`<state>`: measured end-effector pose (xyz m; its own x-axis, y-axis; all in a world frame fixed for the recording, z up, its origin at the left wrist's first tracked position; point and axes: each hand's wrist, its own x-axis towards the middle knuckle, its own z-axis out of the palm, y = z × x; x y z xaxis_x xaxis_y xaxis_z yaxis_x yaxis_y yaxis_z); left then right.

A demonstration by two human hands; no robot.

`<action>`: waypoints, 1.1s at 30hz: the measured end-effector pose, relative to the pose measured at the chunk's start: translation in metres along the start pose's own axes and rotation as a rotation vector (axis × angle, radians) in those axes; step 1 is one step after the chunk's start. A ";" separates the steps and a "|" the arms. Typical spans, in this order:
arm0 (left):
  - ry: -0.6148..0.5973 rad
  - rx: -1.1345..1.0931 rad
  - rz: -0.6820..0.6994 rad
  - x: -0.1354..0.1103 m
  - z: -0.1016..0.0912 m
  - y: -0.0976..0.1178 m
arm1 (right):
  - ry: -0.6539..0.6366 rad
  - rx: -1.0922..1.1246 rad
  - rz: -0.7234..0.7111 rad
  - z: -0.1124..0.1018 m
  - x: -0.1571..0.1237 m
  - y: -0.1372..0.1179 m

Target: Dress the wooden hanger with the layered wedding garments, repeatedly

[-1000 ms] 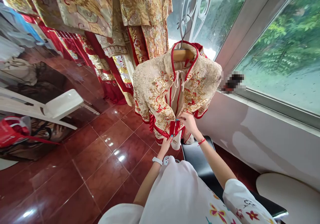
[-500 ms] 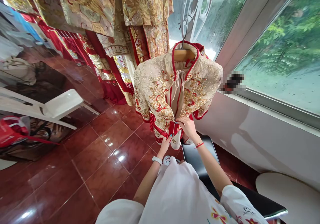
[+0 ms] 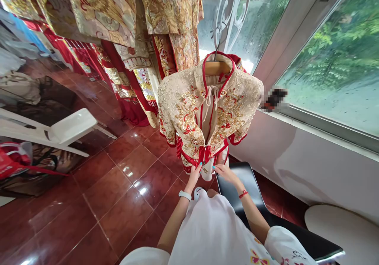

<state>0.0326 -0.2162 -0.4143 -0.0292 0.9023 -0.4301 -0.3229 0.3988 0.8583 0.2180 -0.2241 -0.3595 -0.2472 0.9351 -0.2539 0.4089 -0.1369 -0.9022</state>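
Note:
A short cream jacket (image 3: 180, 95) with red piping and gold and red embroidery hangs upright on a hanger (image 3: 217, 63). Its collar ties dangle, and the front parts in a narrow V above a red-edged zip (image 3: 204, 154). My left hand (image 3: 193, 178) pinches the lower front edge beside the zip, thumb on top. Just below the hem on the other side is my right hand (image 3: 226, 174), off the zip, its fingers loosely stretched beside a pale embroidered garment (image 3: 207, 170) underneath. It seems to hold nothing.
Embroidered gold and red garments (image 3: 103, 12) hang at the upper left. A white chair (image 3: 72, 125) and a red bag (image 3: 12, 160) are at the left. Below the window (image 3: 334, 60) stands a black seat (image 3: 238, 182), near a pale round surface (image 3: 340, 229). White scrollwork (image 3: 226, 4) bears the hanger.
My right hand has let go of the jacket's front near the zip and dropped down and slightly right. My left hand stays at the hem, slightly lower and further left in view.

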 end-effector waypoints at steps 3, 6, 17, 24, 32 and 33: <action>0.006 0.014 -0.001 0.000 -0.001 0.000 | 0.172 0.075 -0.053 0.007 0.006 -0.011; -0.013 0.031 0.002 0.003 0.000 -0.002 | 0.361 0.067 -0.104 0.017 0.023 -0.038; -0.006 0.078 0.060 0.011 0.000 -0.011 | 0.354 0.311 0.039 0.019 0.060 -0.078; 0.020 0.089 0.134 0.035 0.004 -0.018 | 0.060 0.562 0.068 -0.006 0.045 -0.096; 0.055 0.081 0.127 0.063 0.036 -0.017 | 0.171 0.652 -0.165 -0.080 0.050 -0.193; 0.051 0.070 0.133 0.065 0.040 -0.016 | 0.166 0.637 -0.189 -0.089 0.051 -0.206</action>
<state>0.0737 -0.1572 -0.4448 -0.1157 0.9390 -0.3238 -0.2467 0.2886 0.9251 0.1997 -0.1190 -0.1555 -0.1046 0.9926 -0.0613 -0.2374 -0.0848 -0.9677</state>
